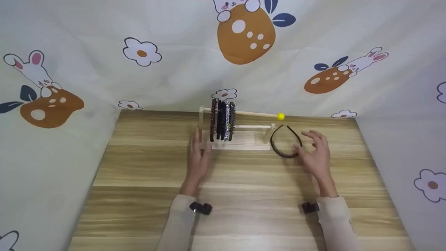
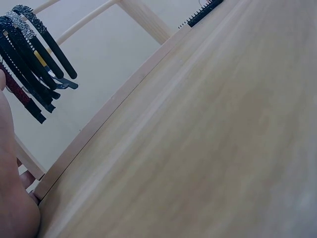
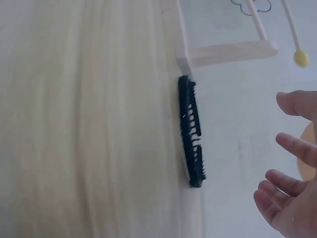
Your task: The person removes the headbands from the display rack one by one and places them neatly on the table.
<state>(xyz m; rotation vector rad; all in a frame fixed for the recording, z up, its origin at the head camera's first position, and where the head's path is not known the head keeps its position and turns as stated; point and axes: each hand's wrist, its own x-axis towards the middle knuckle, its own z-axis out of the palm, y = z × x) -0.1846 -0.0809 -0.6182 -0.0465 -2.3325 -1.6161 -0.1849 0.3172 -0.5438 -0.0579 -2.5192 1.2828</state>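
A light wooden headband rack [image 1: 240,147] stands near the back of the table. Several headbands [image 1: 222,120], dark, reddish and silvery, hang together on the left part of its bars. My left hand [image 1: 198,162] rests against the rack's left end, its fingers fairly straight beside the end post and its thumb near the front edge. Right of the rack, a black toothed headband [image 1: 286,155] lies on the table. Above its right side hovers my right hand [image 3: 292,183], with thumb and fingers spread and apart from the headband in the right wrist view.
The rack's upper bar ends in a yellow ball [image 1: 281,116] that juts out to the right. A patterned sheet [image 1: 174,83] rises behind the wood-grain table [image 1: 244,195] and along both sides. Small black devices [image 1: 202,208] sit at both wrists.
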